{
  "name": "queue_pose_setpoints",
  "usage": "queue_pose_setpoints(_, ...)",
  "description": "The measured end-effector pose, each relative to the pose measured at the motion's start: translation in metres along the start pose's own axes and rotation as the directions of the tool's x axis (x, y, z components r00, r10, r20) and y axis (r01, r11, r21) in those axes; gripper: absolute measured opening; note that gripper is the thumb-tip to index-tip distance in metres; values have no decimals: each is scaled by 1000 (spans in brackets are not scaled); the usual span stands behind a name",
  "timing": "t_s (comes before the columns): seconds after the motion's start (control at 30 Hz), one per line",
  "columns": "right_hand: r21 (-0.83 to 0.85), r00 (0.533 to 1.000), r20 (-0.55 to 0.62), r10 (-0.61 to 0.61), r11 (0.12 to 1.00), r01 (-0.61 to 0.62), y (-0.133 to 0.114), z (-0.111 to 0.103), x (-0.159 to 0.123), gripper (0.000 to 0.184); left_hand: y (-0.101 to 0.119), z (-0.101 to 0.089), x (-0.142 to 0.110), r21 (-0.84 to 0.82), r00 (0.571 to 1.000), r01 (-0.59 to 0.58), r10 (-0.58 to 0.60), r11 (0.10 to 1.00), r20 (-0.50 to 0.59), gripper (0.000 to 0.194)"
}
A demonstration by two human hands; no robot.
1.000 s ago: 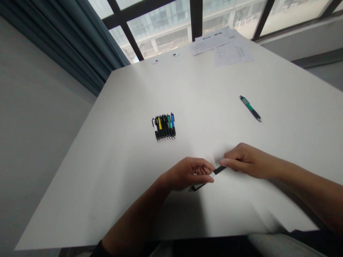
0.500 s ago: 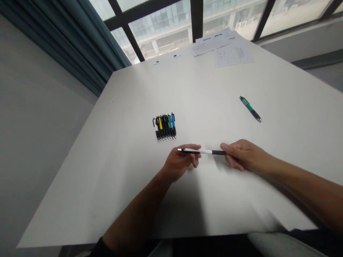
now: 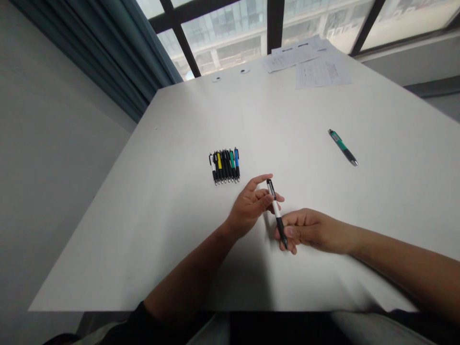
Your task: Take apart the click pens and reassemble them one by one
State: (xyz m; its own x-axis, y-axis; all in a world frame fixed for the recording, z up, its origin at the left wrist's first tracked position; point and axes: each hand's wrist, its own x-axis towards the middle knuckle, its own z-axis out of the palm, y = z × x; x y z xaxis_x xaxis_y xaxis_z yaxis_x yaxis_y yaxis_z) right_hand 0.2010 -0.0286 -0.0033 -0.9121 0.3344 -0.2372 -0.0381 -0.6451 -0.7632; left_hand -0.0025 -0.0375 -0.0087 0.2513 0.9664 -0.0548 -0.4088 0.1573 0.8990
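A white and black pen (image 3: 276, 209) is held between my two hands above the table, its clip end up and its tip toward me. My left hand (image 3: 253, 203) pinches the pen's upper half, with the index finger stretched to its top end. Around the dark lower grip, the fingers of my right hand (image 3: 309, 231) are closed. Beyond my left hand lies a tight row of several pens (image 3: 225, 166), side by side, with white, yellow, black, green and blue barrels. Off to the right, a green and black pen (image 3: 342, 147) lies alone at a slant.
The white table (image 3: 172, 158) reaches to the window (image 3: 230, 40). Sheets of paper (image 3: 321, 72) lie at its far right end, near two small round holes or caps (image 3: 245, 71). A blue curtain (image 3: 118, 57) hangs at the left.
The white and black pen has turned from lying crosswise to pointing toward me. My right hand has moved nearer and to the left; my left hand now grips the pen's upper part.
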Motion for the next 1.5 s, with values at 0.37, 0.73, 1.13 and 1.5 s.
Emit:
queue_pose_setpoints(0.37,45,994,-112,15,999,-10,-1,1,6,35,-1,-8,2,20,999,-13,14,1000,-51,58)
queue_pose_setpoints(0.73,-781,944,-274,-182,616,-107,-17,13,3,40,11,-15,5,184,978,-23,61,983,-202,69)
queue_pose_setpoints(1.13,-622,595,-693,-407,-78,-779,-56,-40,-17,40,15,-14,13,279,951,9,78,960,-299,79)
queue_pose_setpoints(1.5,-465,389,-781,-489,39,-884,-76,-72,-42,52,12,-10,6,418,980,38,47,908,-191,36)
